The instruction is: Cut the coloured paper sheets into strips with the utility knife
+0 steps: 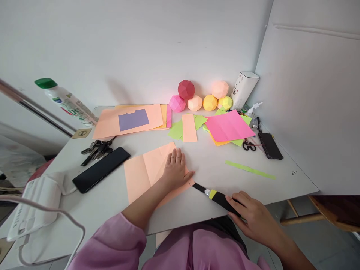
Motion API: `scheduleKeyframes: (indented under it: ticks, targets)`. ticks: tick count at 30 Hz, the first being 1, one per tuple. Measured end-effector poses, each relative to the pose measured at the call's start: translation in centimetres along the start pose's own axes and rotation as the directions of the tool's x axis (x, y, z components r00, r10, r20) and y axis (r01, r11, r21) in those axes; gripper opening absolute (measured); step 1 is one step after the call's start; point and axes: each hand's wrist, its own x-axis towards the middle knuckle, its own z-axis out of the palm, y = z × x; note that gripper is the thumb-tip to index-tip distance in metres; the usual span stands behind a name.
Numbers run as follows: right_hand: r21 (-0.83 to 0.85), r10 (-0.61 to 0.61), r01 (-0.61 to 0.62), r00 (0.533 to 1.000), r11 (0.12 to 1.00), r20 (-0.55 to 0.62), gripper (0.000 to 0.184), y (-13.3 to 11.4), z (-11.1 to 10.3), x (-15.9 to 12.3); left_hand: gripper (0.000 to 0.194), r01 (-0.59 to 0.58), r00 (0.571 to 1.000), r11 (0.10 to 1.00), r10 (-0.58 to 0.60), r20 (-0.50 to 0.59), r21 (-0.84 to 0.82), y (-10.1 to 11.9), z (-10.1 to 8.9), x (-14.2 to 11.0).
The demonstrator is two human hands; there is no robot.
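A creased peach paper sheet (pixel 140 168) lies near the front of the table. My left hand (pixel 174 168) rests flat on its right part, fingers stretched out and thumb apart. My right hand (pixel 250 213) grips the black handle of a utility knife (pixel 222 198) with a yellow collar. The knife's dark blade points left and meets the sheet's lower right corner. Whether the tip is under the paper or just against its edge, I cannot tell. Right of the hands lies a narrow green paper strip (pixel 250 170).
Several faceted paper balls (pixel 186 90) stand against the wall. Left are stacked sheets (pixel 105 122), keys (pixel 98 150), a black phone (pixel 101 169), a bottle (pixel 70 103) and a white power strip (pixel 36 206). Right are pink paper (pixel 229 125), scissors (pixel 249 145) and a dark case (pixel 270 145).
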Motion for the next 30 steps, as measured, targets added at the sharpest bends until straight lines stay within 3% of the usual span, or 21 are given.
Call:
scheduleKeyframes:
  ticks: [4, 16, 30]
  targets:
    - [-0.013, -0.027, 0.027, 1.0, 1.0, 0.015, 0.031, -0.1, 0.2, 0.9, 0.088, 0.019, 0.999, 1.0, -0.019, 0.033, 0.005, 0.1, -0.3, 0.0]
    - [-0.03, -0.041, 0.041, 0.999, 0.999, -0.007, 0.031, 0.0, 0.5, 1.9, 0.086, 0.012, 1.0, 1.0, -0.012, -0.028, -0.006, -0.1, 0.3, 0.0]
    - [-0.053, -0.037, 0.037, 0.999, 0.998, 0.01, 0.03, 0.5, 1.1, 2.6, 0.087, 0.015, 1.0, 0.999, -0.015, 0.002, -0.036, 0.0, -0.1, 0.0]
